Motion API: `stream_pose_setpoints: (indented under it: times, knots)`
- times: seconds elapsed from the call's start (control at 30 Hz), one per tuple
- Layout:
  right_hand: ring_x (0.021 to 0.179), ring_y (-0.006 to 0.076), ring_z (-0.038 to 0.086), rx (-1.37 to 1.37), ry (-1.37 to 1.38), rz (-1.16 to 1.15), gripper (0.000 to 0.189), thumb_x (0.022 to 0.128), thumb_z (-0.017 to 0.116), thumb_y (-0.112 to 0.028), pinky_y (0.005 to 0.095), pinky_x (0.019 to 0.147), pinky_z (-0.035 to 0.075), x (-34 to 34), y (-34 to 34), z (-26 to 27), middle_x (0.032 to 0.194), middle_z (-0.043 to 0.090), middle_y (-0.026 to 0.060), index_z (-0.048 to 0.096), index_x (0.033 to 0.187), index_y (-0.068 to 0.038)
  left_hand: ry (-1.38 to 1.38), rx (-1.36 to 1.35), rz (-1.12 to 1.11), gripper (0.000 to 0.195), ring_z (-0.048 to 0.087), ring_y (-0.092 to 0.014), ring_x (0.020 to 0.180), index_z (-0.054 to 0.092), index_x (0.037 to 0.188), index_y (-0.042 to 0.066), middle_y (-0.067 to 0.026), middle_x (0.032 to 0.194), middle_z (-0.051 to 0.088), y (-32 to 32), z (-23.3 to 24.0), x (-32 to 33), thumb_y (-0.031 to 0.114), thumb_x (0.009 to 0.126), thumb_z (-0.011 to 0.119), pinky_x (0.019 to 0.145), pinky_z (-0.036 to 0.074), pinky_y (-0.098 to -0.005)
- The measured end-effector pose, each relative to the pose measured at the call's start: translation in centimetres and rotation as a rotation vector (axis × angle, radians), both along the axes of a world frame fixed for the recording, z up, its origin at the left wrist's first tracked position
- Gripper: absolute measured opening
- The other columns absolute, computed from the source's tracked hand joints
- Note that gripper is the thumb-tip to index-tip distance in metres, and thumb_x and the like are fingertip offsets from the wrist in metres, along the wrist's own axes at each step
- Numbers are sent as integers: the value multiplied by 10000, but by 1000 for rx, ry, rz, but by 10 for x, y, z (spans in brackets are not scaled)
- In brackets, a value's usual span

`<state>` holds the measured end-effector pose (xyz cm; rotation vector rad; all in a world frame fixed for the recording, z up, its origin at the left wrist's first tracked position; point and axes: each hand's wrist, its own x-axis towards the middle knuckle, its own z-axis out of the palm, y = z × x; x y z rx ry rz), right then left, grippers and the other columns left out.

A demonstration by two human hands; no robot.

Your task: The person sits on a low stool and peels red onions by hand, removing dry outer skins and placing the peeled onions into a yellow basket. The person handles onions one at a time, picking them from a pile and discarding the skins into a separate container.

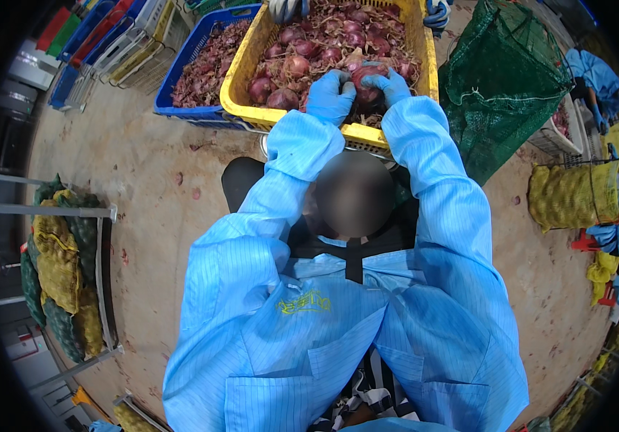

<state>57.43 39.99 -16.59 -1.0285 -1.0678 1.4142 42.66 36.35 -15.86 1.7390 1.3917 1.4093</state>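
Note:
Both of my hands wear blue gloves and reach over the near edge of a yellow plastic crate (244, 70) full of red onions and loose dry skins. My right hand (388, 85) is curled on a large red onion (369, 81) near the crate's front. Just left of that onion is my left hand (332, 97), fingers bent, its fingertips close to it; whether they touch it or hold anything is hidden. More red onions, one of them a paler onion (296, 66), lie to the left and behind.
A blue crate of onion skins (179, 112) adjoins on the left. Another person's gloved hands (287, 9) are at the yellow crate's far corners. At right stand a green mesh bag (498, 97) and a yellow mesh sack (574, 195); at left, a metal rack (105, 270) with filled sacks.

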Motion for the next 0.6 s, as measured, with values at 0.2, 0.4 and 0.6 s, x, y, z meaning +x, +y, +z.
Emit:
stream_pose_setpoints:
  times: [0.2, 0.4, 0.6]
  knots:
    - [838, 207, 563, -9, 191, 111, 423, 660, 587, -38, 324, 761, 468, 1, -4, 4, 941, 565, 127, 480, 1066, 12, -112, -77, 98, 128, 475, -100, 581, 558, 770, 13, -50, 635, 544, 10, -3, -7, 118, 701, 579, 546, 414, -255]
    - [915, 259, 538, -174, 570, 215, 479, 647, 531, 14, 386, 823, 448, -3, -23, 37, 1021, 527, 149, 439, 1118, 0, -719, -372, -71, 167, 471, -99, 613, 538, 810, 3, -49, 677, 536, 5, 19, -15, 155, 753, 581, 554, 406, -237]
    - [909, 259, 545, -115, 509, 182, 481, 656, 590, -2, 384, 794, 470, -5, -21, 30, 1021, 531, 139, 446, 1115, -28, -346, -136, -137, 219, 487, -90, 628, 572, 841, -6, -37, 695, 557, 10, 8, -10, 163, 724, 649, 558, 411, -218]
